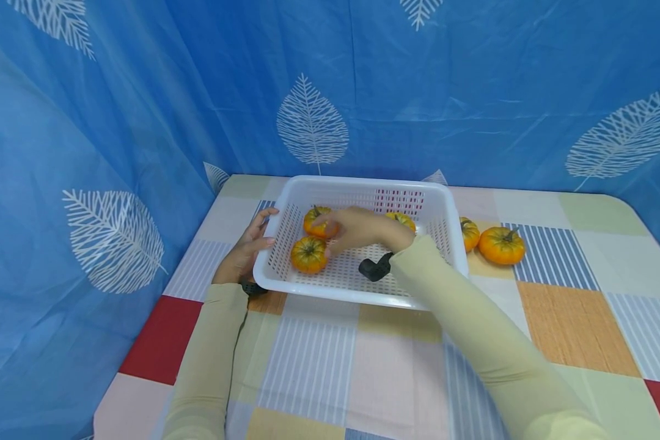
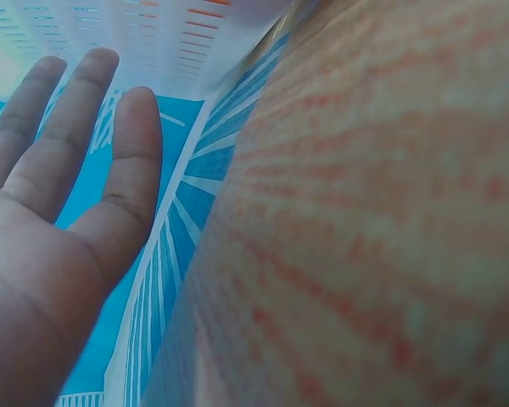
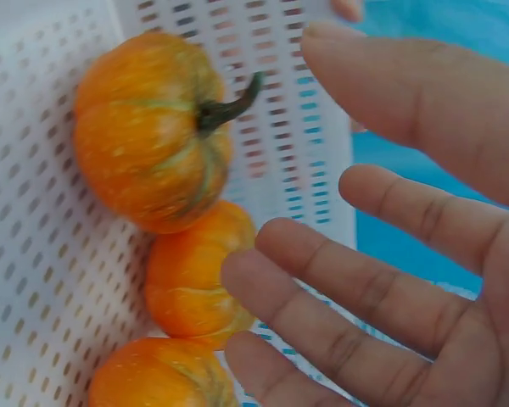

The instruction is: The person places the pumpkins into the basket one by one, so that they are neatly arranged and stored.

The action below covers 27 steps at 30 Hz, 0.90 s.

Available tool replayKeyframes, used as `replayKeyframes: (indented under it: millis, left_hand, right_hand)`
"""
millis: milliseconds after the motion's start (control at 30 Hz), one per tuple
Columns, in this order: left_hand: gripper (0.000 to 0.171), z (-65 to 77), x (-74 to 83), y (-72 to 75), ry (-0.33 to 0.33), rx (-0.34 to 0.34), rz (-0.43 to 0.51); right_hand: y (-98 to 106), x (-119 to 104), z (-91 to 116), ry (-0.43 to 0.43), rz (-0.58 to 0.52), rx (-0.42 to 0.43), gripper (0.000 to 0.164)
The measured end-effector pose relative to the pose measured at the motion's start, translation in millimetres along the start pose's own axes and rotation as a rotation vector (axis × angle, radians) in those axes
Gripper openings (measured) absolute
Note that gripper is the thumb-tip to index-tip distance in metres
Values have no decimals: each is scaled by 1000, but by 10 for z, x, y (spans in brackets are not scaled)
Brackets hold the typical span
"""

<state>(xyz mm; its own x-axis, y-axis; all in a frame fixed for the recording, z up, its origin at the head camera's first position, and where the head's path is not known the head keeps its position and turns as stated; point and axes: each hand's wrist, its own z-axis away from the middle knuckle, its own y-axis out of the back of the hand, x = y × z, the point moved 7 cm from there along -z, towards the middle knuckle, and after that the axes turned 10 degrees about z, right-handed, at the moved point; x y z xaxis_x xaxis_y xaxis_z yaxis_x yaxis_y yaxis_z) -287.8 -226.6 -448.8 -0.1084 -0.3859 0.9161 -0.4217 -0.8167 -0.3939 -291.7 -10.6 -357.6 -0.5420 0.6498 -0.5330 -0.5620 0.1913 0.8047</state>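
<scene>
A white perforated plastic basket (image 1: 357,296) stands on the table, with small orange pumpkins inside. My left hand (image 1: 247,247) is at the basket's left end, fingertips right at the rim; in the left wrist view its fingers (image 2: 136,136) are extended beside the perforated wall. Over the basket's left half reaches my right hand (image 1: 357,227), close to a front pumpkin (image 1: 309,255) and a rear pumpkin (image 1: 311,219). The right wrist view shows its fingers spread and relaxed beside a stemmed pumpkin (image 3: 144,127), holding nothing. Another pumpkin (image 1: 404,220) is partly hidden behind the right wrist.
Two more pumpkins, one whole (image 1: 502,245) and one partly hidden (image 1: 469,234), sit just right of the basket on the patchwork tablecloth (image 1: 577,324). The right wrist wears a black camera (image 1: 375,267). A blue leaf-print curtain (image 1: 396,110) hangs behind the table.
</scene>
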Motion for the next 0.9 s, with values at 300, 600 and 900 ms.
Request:
replayKeyframes:
  millis: [300, 600, 900]
  left_hand:
    - [57, 9, 19, -9, -11, -3, 13]
    - [57, 16, 20, -33, 1, 3, 3]
    - [59, 5, 19, -21, 5, 13, -13]
  right_hand:
    - [166, -97, 227, 142, -154, 151, 59]
    - [292, -146, 431, 233, -244, 318, 48]
    - [440, -204, 710, 316, -313, 465, 43]
